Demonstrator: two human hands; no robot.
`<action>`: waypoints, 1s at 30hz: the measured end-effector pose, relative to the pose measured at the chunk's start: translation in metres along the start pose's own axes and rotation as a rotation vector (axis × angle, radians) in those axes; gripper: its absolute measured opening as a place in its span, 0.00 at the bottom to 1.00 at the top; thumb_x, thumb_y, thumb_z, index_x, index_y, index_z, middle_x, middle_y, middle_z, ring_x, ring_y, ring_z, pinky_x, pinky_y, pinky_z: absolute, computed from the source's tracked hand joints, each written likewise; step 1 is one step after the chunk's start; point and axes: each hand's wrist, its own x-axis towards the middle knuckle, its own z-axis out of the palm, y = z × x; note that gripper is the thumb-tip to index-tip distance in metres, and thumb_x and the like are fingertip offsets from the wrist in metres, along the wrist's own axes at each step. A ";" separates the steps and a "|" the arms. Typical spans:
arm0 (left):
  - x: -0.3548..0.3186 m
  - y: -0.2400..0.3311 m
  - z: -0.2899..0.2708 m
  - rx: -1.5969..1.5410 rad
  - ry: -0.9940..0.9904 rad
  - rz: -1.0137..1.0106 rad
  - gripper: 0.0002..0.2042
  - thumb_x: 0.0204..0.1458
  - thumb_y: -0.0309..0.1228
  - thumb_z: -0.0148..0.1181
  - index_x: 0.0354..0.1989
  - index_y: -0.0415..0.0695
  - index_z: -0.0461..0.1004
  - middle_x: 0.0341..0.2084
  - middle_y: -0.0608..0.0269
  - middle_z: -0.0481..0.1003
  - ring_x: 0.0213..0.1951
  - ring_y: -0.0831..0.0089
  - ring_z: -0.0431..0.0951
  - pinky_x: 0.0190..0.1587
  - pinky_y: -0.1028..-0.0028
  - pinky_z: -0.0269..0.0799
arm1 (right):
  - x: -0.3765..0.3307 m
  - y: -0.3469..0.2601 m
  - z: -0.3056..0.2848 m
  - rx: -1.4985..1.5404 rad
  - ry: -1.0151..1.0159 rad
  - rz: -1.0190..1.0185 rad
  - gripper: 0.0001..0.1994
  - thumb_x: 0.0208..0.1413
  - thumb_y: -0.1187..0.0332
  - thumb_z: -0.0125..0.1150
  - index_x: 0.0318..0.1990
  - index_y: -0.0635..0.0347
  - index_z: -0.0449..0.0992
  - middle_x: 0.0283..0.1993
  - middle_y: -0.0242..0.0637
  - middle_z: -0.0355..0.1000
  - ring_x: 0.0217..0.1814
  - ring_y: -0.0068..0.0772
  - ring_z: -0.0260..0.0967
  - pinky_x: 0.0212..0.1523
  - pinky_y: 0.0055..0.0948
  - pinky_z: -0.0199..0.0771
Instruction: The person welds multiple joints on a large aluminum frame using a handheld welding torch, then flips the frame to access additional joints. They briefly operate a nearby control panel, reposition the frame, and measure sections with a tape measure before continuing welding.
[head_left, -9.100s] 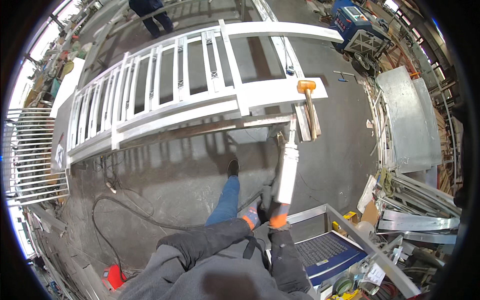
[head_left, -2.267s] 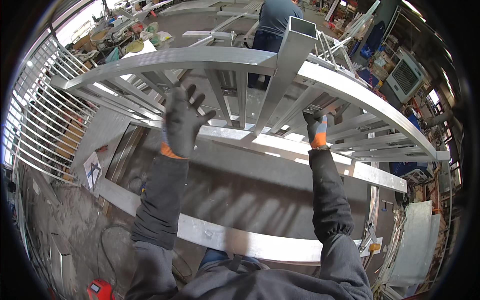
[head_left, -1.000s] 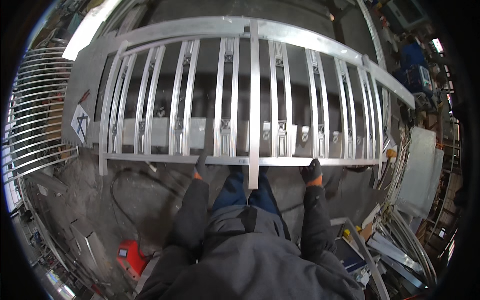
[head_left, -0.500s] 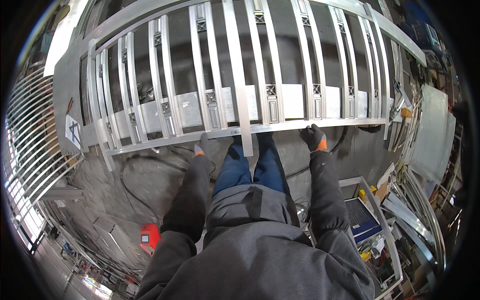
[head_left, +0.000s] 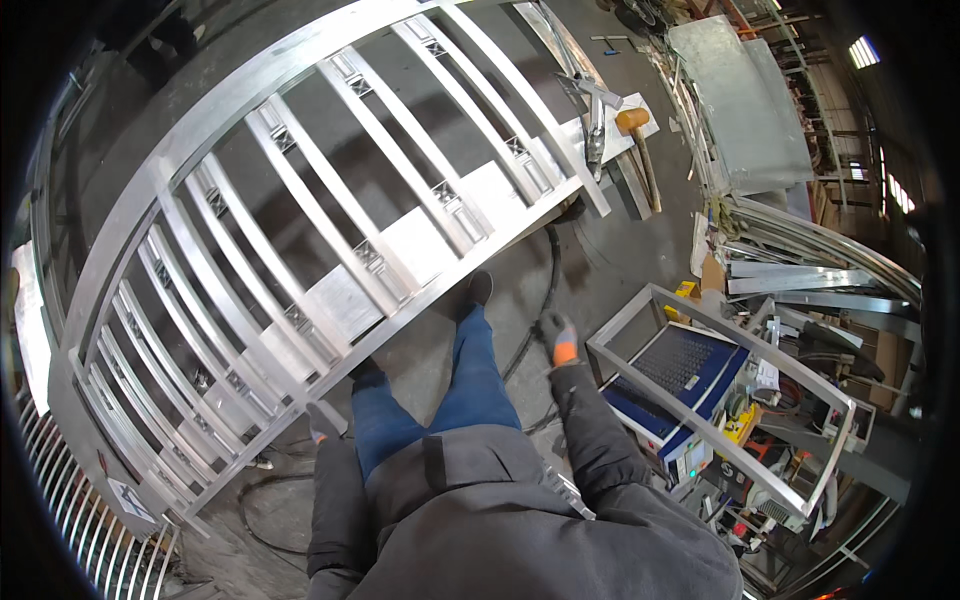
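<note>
Grey floor (head_left: 630, 270) shows under the railing (head_left: 480, 256), left grip (head_left: 328, 420) at its near edge, hold unclear, right grip (head_left: 553, 332) apart, half-open, seemingly empty, while catching the cable (head_left: 556, 265) beside it underfoot could cause a trip.

A person's gloved right hand (head_left: 555, 334) hangs out front, fingers loosely curled, the orange glove cuff (head_left: 566, 354) just behind them and the dark-sleeved right forearm (head_left: 590, 420) angling back from there. The left hand (head_left: 328, 421) — its grip hard to make out — points forward, well apart from the right fingers, its left forearm (head_left: 338, 490) directly behind.
</note>
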 end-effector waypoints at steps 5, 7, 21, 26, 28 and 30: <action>-0.022 0.027 0.006 -0.025 0.418 -0.132 0.30 0.63 0.56 0.54 0.57 0.39 0.74 0.42 0.60 0.79 0.42 0.65 0.78 0.44 0.67 0.75 | 0.179 -0.124 -0.080 -0.245 0.280 -0.632 0.18 0.59 0.63 0.66 0.51 0.65 0.77 0.47 0.47 0.79 0.47 0.36 0.76 0.49 0.35 0.75; -0.032 0.026 0.022 0.395 0.673 0.054 0.30 0.60 0.57 0.56 0.55 0.40 0.75 0.47 0.55 0.79 0.47 0.58 0.77 0.48 0.62 0.75 | 0.252 -0.181 -0.090 -0.312 0.269 -0.730 0.22 0.59 0.59 0.67 0.54 0.65 0.75 0.48 0.46 0.78 0.47 0.37 0.76 0.50 0.35 0.74; -0.183 0.095 0.394 0.461 0.208 0.646 0.18 0.56 0.34 0.66 0.52 0.41 0.74 0.38 0.54 0.77 0.42 0.64 0.78 0.48 0.67 0.74 | 0.467 -0.257 -0.042 0.157 -0.237 -0.212 0.26 0.52 0.62 0.73 0.54 0.68 0.73 0.35 0.39 0.77 0.27 0.28 0.73 0.24 0.31 0.72; -0.212 0.195 0.469 0.803 0.173 0.546 0.16 0.55 0.35 0.64 0.48 0.40 0.74 0.35 0.52 0.79 0.37 0.61 0.81 0.43 0.65 0.76 | 0.395 -0.266 -0.111 -0.121 -0.064 -0.426 0.31 0.52 0.64 0.73 0.60 0.70 0.68 0.47 0.45 0.77 0.40 0.32 0.77 0.35 0.30 0.77; -0.216 0.218 0.486 0.745 -0.010 0.518 0.20 0.56 0.39 0.63 0.52 0.40 0.74 0.40 0.49 0.80 0.43 0.56 0.81 0.47 0.62 0.76 | 0.362 -0.289 -0.125 0.055 -0.100 -0.467 0.26 0.53 0.73 0.72 0.58 0.67 0.69 0.39 0.40 0.76 0.32 0.25 0.74 0.29 0.26 0.74; -0.211 0.240 0.517 0.627 -0.151 0.596 0.26 0.57 0.45 0.61 0.57 0.38 0.70 0.44 0.47 0.80 0.49 0.53 0.81 0.52 0.61 0.76 | 0.329 -0.333 -0.144 -0.184 -0.178 -0.235 0.17 0.58 0.74 0.65 0.54 0.66 0.73 0.33 0.35 0.77 0.25 0.19 0.69 0.20 0.22 0.66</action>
